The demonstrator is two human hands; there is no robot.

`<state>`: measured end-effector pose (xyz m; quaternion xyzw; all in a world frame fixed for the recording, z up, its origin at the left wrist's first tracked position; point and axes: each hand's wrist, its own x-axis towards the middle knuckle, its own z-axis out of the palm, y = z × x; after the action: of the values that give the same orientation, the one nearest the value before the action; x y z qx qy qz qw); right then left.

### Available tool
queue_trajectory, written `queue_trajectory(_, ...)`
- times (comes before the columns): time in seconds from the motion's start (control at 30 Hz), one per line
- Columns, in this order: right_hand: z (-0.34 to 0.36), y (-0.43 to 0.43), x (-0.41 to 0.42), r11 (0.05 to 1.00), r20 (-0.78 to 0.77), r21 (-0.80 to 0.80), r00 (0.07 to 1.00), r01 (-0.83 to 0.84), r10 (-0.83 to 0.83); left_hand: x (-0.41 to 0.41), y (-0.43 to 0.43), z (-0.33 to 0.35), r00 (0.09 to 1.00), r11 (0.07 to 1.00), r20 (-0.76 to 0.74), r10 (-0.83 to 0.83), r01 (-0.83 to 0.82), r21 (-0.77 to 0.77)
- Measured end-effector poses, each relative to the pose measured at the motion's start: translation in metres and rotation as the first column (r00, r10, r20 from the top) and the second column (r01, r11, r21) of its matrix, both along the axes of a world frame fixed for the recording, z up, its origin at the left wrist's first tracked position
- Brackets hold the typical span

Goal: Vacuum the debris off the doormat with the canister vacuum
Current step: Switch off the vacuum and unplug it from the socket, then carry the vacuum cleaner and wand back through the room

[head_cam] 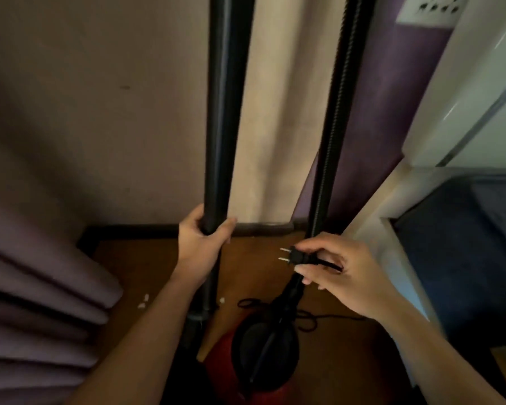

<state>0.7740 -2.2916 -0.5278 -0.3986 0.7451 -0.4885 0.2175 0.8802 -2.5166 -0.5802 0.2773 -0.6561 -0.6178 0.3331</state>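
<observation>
The wand and the hose, both rising above the canister, run off the top edge. The canister's base is cut by the bottom edge. Left of it, white specks are too small to identify.

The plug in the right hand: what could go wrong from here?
1. The right hand pinches the plug near its bare prongs; a fingertip might touch metal during insertion.
2. The cord lies in loose loops beside the red canister; it may tangle or catch a foot.
3. Only the left hand grips the upright wand; it could tip.
</observation>
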Motion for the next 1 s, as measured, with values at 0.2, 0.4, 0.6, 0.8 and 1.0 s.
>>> queue_trajectory(0.2, -0.059, -0.015, 0.007, 0.813, -0.107, 0.498, 0.909, -0.301, 0.402, 0.006, 0.012, -0.012, 0.996, 0.996, 0.084, -0.004, 0.011, -0.092)
queue_trajectory(0.4, -0.098, -0.014, 0.014, 0.676, -0.063, 0.618, 0.831, -0.403, 0.553, 0.004, 0.022, -0.006, 0.996, 0.996, 0.072, 0.061, -0.056, -0.066)
queue_trajectory(0.6, -0.114, -0.017, 0.030, 0.600, -0.033, 0.629, 0.755, -0.493, 0.655, 0.010, 0.025, -0.004, 0.996, 0.996, -0.020, 0.084, -0.085, -0.039)
queue_trajectory(0.8, -0.122, -0.035, 0.049, 0.406, -0.143, 0.727, 0.456, -0.554, 0.878, 0.013, 0.032, -0.006, 0.996, 0.996, -0.028, 0.079, -0.080, -0.045)
queue_trajectory(1.0, -0.130, -0.051, 0.060, 0.258, -0.148, 0.830, 0.251, -0.494, 0.957, 0.015, 0.032, -0.012, 0.990, 0.991, -0.075, 0.117, -0.122, -0.057)
